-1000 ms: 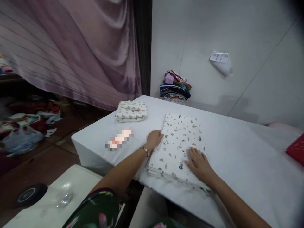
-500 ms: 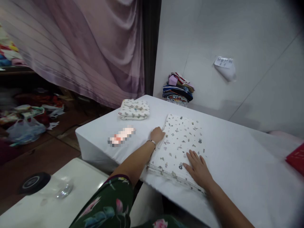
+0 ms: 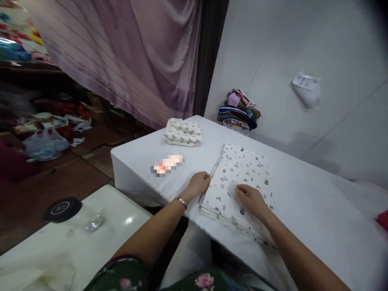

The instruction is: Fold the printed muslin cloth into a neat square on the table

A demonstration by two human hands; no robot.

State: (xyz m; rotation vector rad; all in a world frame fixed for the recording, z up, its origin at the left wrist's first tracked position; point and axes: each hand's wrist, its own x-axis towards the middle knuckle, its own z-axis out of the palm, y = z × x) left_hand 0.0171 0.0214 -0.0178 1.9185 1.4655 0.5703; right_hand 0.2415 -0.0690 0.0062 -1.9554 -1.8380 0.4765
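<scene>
A folded white cloth with a small grey print lies in layers on the white-covered table. My left hand, a bracelet at its wrist, is closed on the cloth's left edge, with the fingertips pinched there. Over the cloth's front half is my right hand, its fingers curled in and nothing visible in them. A second folded cloth with a similar print sits toward the far left corner.
A pixelated item lies left of the cloth. Stacked folded clothes stand by the wall. A lower white table at left bears a black round object and a clear glass object. A purple curtain hangs behind.
My right hand has gone from lying flat with spread fingers to curled fingers. My left hand stays at the cloth's left edge. The view has shifted, moving the scene rightward.
</scene>
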